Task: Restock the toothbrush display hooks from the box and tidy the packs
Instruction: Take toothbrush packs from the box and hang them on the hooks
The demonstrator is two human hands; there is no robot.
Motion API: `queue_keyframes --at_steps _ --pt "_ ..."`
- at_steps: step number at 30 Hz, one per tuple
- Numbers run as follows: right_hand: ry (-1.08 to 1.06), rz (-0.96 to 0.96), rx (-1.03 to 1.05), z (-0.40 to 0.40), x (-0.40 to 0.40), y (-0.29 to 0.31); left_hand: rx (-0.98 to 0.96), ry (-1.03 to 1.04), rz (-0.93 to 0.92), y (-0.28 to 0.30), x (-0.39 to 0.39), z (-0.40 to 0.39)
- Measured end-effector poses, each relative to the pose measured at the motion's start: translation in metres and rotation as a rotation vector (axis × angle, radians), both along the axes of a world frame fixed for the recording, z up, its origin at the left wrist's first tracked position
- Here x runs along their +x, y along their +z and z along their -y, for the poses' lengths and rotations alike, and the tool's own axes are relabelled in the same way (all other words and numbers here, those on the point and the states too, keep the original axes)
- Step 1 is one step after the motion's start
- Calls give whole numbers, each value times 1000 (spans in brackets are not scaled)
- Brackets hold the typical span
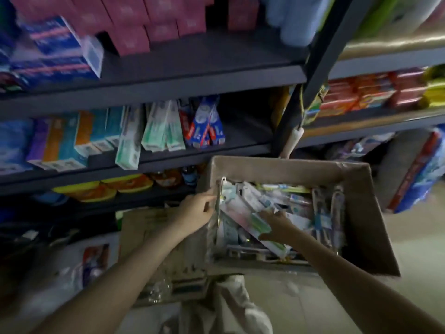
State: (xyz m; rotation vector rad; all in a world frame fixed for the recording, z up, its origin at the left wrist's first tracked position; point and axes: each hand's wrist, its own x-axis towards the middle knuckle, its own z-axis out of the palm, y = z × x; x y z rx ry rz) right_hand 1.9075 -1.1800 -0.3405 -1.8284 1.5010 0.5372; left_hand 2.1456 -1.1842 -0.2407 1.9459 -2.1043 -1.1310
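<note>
where the open cardboard box (356, 201) sits below the grey metal shelves (192, 78), both bare hands reach in over its near edge. the box is plain brown card, its flaps standing up, and it is filled with a loose jumble of toothbrush packs (277, 203): long, flat blister cards with glossy clear fronts, lying crosswise on each other, a few upright against the right wall.

the left hand (196, 210) is at the box's left inner wall, its fingers curled and pinching a thin bright metal hook strip (219, 196) that stands nearly upright there (whether packs hang from it is too blurred to tell). the right hand (279, 227) lies on the heap, fingers and thumb curled round a long pack with a green-handled brush (255, 225), which slants from upper left to lower right across the pile.

on the shelf behind, narrow toothpaste cartons (159, 131) in teal, orange, pale green and blue-red lean at angles; pink cartons (144, 25) are stacked on the shelf above. flat yellow-lidded tubs (101, 189) sit lower left. another brown carton (149, 225) stands just left of the box.
</note>
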Motion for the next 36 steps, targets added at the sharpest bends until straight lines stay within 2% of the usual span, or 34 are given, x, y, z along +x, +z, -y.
queue_keyframes --at_steps 5,7,10,12,14,17,19,21,25,28,30,32,36 --pt "69 -45 -74 -4 17 -14 -63 -11 52 5 -12 -1" --pt "-72 19 -116 -9 12 -18 -73 -9 86 5 -17 2" --pt "-438 198 -163 -8 -13 -6 -106 10 148 0 -20 4" --pt "-516 334 -200 -5 -32 9 -183 44 137 -1 -28 7" --pt "-438 442 -236 -4 -39 27 -211 100 -14 0 -47 12" --pt "-316 528 -260 1 -31 48 5 305 -444 10 -83 21" --pt "-278 571 -192 8 -34 52 33 369 -515 10 -96 26" --pt "-153 443 -119 15 -52 44 37 384 -538 10 -95 31" --pt "71 -3 43 2 -95 13 55 422 -514 8 -78 33" --pt "156 -156 -150 -13 -96 -5 41 456 -531 7 -70 29" --pt "170 -155 -231 -9 -91 -3 44 459 -548 10 -69 28" --pt "-6 1 -284 5 -84 12 39 459 -573 17 -68 31" --pt "-615 540 -484 30 -54 74 -22 443 -641 39 -57 37"
